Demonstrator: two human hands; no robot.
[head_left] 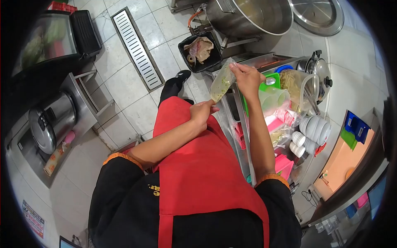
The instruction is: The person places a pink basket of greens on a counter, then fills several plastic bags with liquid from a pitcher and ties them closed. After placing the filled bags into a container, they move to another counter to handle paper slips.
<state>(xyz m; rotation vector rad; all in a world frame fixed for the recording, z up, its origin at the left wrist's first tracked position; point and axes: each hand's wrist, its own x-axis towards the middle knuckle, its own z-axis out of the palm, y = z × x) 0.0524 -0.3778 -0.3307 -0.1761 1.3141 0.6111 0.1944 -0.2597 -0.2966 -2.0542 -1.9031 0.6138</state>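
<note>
A clear plastic bag (pixel 223 82) with bits of green and some pale liquid in it hangs slantwise between my two hands. My right hand (pixel 248 80) pinches its upper end, the fingers closed on the plastic. Lower down, my left hand (pixel 200 114) is closed around the bag's other end, close to the red apron (pixel 206 165). Beside my right wrist lie a green tray (pixel 269 78) and a translucent container (pixel 271 99) on the steel counter. What the left fingers cover of the bag is hidden.
A black bin (pixel 200 51) with brown paper stands ahead on the tiled floor, beside a floor drain grate (pixel 136 49). A big steel pot (pixel 252 16) is beyond it. White bowls (pixel 315 129) and stacked cups (pixel 297 142) crowd the counter at right. A pressure cooker (pixel 53 120) stands left.
</note>
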